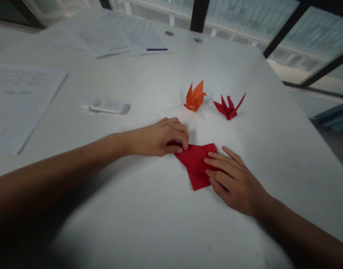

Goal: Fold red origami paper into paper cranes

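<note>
A partly folded sheet of red origami paper (198, 160) lies on the white table between my hands. My left hand (171, 136) pinches its upper left corner between thumb and fingers, covering that corner. Across the right side of the paper, my right hand (233, 175) rests with fingers stretched out and fairly flat, hiding its right edge. Beyond the hands stand two folded paper cranes: an orange crane (195, 98) and, to its right, a red crane (229, 108).
A white packet with printing (108, 105) lies left of the cranes. Printed sheets (112, 35) spread over the table's far left, and another sheet (22, 101) is at the left edge. Dark-framed windows (244, 18) stand behind the white table (149, 209).
</note>
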Motion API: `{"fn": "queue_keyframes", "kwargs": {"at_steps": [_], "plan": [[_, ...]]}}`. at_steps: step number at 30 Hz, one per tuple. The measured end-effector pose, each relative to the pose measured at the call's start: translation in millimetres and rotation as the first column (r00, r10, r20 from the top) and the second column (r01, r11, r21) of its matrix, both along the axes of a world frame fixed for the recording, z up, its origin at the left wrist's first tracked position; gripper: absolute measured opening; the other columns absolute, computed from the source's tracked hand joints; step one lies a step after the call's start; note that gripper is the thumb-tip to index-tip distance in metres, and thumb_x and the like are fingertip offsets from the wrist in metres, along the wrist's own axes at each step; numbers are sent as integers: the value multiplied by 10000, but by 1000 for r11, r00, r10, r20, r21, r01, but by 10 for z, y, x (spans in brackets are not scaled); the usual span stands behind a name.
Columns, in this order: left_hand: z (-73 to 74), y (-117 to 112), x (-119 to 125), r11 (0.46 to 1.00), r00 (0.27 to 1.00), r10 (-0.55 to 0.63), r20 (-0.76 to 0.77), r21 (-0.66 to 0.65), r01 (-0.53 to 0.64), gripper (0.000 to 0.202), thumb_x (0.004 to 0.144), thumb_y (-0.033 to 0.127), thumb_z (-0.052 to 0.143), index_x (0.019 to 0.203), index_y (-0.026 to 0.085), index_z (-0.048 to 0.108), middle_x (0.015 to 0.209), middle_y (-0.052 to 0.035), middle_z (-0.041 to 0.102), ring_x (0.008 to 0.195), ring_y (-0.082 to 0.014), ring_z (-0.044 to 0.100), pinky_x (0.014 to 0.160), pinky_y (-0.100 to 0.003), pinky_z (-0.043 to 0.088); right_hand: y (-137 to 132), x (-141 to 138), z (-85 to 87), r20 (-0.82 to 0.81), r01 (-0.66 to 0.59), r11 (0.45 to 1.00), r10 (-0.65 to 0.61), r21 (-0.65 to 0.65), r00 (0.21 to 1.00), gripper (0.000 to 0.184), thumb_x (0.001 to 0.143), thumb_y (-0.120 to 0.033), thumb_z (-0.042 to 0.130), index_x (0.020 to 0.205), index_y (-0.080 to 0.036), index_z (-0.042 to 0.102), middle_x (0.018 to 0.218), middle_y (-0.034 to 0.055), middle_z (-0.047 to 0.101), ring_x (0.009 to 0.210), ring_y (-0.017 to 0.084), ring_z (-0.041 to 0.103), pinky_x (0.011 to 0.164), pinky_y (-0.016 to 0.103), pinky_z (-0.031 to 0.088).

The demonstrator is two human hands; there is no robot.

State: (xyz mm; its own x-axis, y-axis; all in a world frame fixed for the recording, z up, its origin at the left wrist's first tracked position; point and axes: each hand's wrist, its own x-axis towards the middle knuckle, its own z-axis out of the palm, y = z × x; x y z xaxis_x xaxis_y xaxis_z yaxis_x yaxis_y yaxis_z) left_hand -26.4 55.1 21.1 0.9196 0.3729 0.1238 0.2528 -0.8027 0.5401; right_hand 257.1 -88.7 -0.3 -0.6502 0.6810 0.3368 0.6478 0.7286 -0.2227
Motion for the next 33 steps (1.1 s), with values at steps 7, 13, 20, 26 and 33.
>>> {"fn": "queue_keyframes", "kwargs": {"at_steps": [7,13,20,26,33], "plan": [[74,-411,161,970,998,15,54,241,-28,380,975,334,608,1344,249,638,1461,-70,637,1400,-309,514,1198,-467,269,-5,-19,8,-14,18,1000,-18,13,1000,52,951,-238,682,993,-217,705,1219,91,756,1308,289,632,1238,591,363],[-165,-732,236,978,997,29,-73,209,-13,766,1033,624,429,1634,175,273,1683,-100,328,1585,-297,263,1316,-490,20,17,-25,-10,-21,-2,1000,2,1,1000,88,959,-249,658,1027,-203,693,1230,112,720,1285,265,622,1187,517,447],[-190,-650,208,975,991,26,-134,222,5,613,1097,485,339,1643,219,259,1694,-31,309,1603,-239,215,1326,-470,-8,6,4,-3,-90,-10,997,3,-73,996,181,970,-249,655,1146,-206,662,1258,107,692,1277,265,607,1167,516,445],[-160,-625,195,977,991,15,-135,213,14,690,1047,324,464,1664,243,166,1686,-31,337,1605,-265,208,1325,-511,53,46,33,3,-275,281,945,-318,-165,907,279,960,-210,630,1239,-217,605,1199,108,675,1147,246,630,997,430,549],[-163,-622,152,969,994,45,-104,247,-18,952,947,599,585,1664,173,124,1727,-111,197,1616,-323,135,1321,-533,47,63,4,-40,-133,306,934,-332,-183,934,287,966,-253,638,1253,-244,652,1319,108,644,1235,286,583,1073,506,471]]}}
